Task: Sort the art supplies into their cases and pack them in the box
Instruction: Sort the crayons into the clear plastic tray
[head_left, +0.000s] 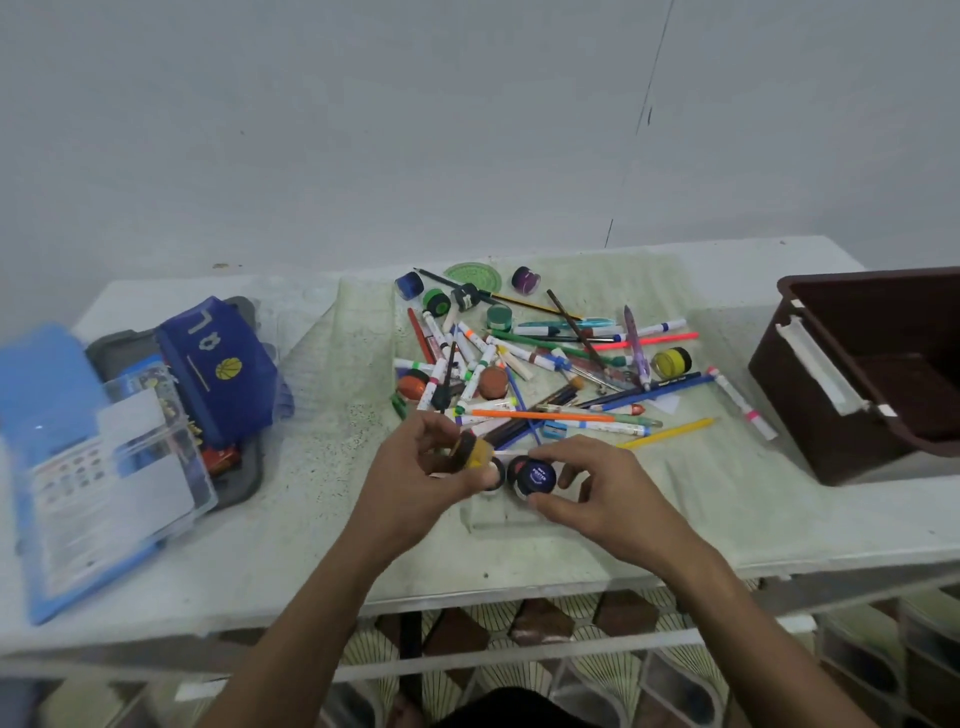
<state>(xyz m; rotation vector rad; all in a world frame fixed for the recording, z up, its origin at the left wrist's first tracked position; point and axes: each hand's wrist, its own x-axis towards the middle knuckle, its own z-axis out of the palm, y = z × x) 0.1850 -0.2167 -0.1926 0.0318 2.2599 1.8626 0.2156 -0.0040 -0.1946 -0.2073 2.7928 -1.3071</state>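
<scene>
The left hand curls its fingers around small round paint pots, one yellow-capped. The right hand pinches a dark blue-lidded pot just beside it. Both hover near a jumble of pens and pencils on the pale bench. A brown plastic box sits far right.

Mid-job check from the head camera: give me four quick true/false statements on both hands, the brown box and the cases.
1. The right hand grips a small dark-lidded paint pot. True.
2. The brown box sits at the table's left end. False: it is at the right end.
3. The left hand is empty. False: it holds a yellow-capped item.
4. The blue pouch with a basketball emblem lies left of the loose pile of pens. True.
</scene>
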